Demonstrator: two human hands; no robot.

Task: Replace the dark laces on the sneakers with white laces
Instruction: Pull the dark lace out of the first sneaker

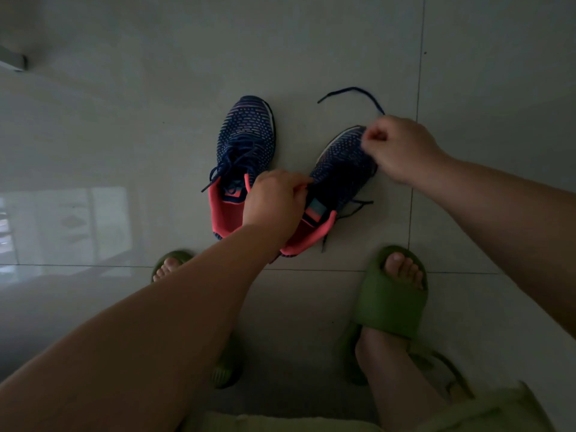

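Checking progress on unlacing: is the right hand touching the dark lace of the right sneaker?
Touching. The head view shows the right hand closed on the dark lace, which runs out from the fist above the right sneaker.

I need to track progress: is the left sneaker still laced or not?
Laced: the left sneaker has its dark lace crossing the eyelets, ends loose.

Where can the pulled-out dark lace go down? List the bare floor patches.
Bare tile lies left of the left sneaker, beyond both toes, and right of the right hand, past the grout line. It is crowded between the sneakers, where the left hand works, and near the right sneaker heel, by the green slides.
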